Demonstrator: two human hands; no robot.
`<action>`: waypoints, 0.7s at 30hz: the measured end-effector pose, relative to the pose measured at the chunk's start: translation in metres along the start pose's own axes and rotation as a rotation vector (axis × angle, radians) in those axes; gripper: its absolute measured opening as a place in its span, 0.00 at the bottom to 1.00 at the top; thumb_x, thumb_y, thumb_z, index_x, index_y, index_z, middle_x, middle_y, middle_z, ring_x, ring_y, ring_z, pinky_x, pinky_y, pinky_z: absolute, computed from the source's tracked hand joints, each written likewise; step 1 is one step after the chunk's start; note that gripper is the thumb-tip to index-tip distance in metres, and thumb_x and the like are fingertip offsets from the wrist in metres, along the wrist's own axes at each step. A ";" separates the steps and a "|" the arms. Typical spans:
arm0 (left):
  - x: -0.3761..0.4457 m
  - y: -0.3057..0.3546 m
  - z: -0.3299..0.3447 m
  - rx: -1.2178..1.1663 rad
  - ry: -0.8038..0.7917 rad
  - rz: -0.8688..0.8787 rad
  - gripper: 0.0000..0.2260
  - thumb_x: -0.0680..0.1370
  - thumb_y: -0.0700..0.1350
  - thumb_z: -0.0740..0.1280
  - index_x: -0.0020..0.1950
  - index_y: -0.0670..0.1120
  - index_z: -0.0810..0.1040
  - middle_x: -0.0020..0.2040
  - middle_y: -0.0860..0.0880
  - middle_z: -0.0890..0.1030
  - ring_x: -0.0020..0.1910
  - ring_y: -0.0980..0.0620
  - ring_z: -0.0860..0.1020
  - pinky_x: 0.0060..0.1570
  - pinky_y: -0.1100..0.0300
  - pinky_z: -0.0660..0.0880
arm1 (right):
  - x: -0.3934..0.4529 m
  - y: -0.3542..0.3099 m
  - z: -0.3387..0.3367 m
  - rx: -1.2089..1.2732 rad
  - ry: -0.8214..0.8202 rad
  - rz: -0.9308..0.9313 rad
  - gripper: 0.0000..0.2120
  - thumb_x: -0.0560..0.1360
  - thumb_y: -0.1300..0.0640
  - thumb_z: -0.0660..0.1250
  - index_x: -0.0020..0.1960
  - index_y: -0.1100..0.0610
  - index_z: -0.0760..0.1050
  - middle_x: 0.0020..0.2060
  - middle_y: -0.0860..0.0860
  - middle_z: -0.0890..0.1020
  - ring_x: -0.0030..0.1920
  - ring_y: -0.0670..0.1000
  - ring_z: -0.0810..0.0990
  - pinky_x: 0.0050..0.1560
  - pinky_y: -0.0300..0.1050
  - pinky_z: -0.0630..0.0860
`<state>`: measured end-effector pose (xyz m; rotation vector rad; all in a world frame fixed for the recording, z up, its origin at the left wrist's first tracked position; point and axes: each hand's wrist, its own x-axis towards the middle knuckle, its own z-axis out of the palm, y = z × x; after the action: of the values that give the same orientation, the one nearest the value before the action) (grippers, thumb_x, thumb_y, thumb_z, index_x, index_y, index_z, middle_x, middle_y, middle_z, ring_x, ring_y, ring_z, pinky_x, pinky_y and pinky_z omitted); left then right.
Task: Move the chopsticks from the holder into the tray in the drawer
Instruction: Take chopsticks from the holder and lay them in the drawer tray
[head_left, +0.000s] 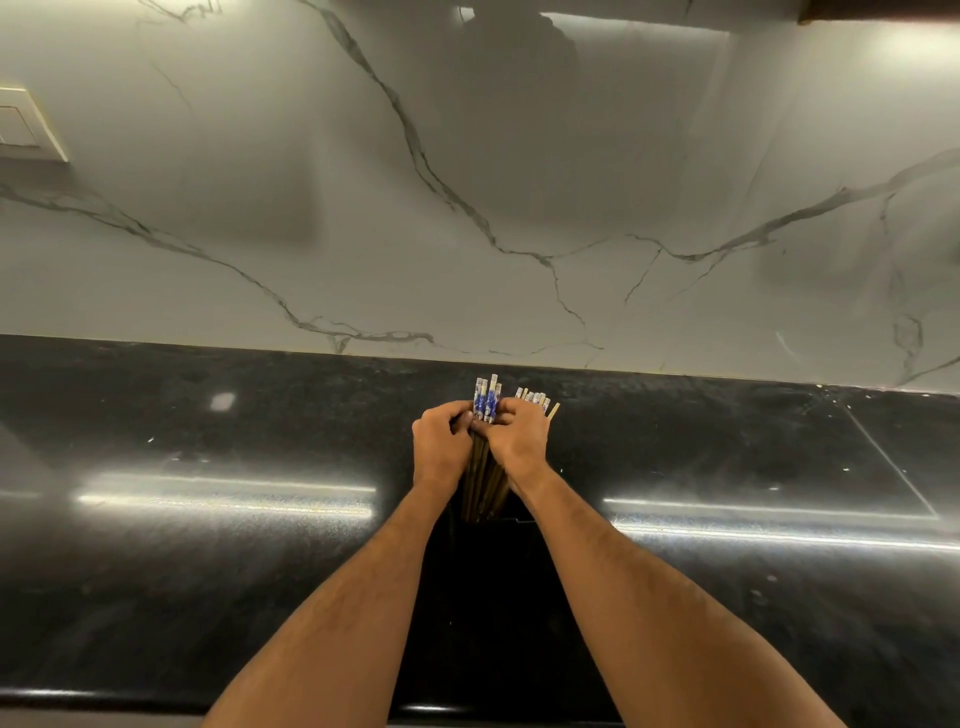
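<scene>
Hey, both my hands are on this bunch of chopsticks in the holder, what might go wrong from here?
1. The left hand and right hand each grip part of the chopsticks, which are split into two uneven clusters; some may slip out when lifted.
2. The dark holder could tip if the sticks drag on it.
3. Loose sticks might roll across the glossy black counter.

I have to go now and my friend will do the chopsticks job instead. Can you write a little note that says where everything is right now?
Left hand: grips the blue-patterned chopsticks near their tops.
Right hand: grips the same bunch, with a second cluster of pale tops behind its fingers.
The sticks' lower ends reach down into a dark holder on the black counter.
Done: bunch gathered. Left: lift it out and lay it in the drawer tray, which is out of view.
</scene>
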<state>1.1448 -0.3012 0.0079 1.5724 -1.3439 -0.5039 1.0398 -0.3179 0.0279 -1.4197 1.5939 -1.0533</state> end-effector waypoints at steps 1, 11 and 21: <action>-0.001 0.001 -0.001 -0.004 -0.004 0.007 0.13 0.80 0.33 0.66 0.59 0.43 0.85 0.47 0.51 0.85 0.42 0.66 0.79 0.42 0.78 0.74 | 0.000 -0.001 0.000 0.011 0.010 0.000 0.12 0.71 0.64 0.78 0.54 0.60 0.84 0.45 0.53 0.87 0.45 0.48 0.87 0.51 0.51 0.85; -0.005 0.028 -0.012 -0.157 0.047 0.036 0.12 0.81 0.39 0.67 0.64 0.40 0.81 0.53 0.48 0.86 0.49 0.58 0.83 0.53 0.67 0.78 | -0.004 -0.033 -0.019 0.105 0.177 -0.165 0.10 0.71 0.65 0.78 0.52 0.58 0.84 0.37 0.42 0.84 0.38 0.38 0.84 0.43 0.35 0.83; -0.026 0.091 -0.035 -0.453 -0.297 0.044 0.06 0.81 0.38 0.68 0.55 0.41 0.84 0.43 0.45 0.88 0.44 0.47 0.87 0.48 0.54 0.84 | -0.036 -0.093 -0.081 0.265 0.207 -0.384 0.40 0.75 0.69 0.73 0.80 0.47 0.60 0.35 0.58 0.84 0.35 0.56 0.86 0.41 0.46 0.85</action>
<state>1.1188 -0.2564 0.0942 1.1228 -1.3600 -0.9698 1.0047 -0.2790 0.1452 -1.5023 1.2822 -1.6172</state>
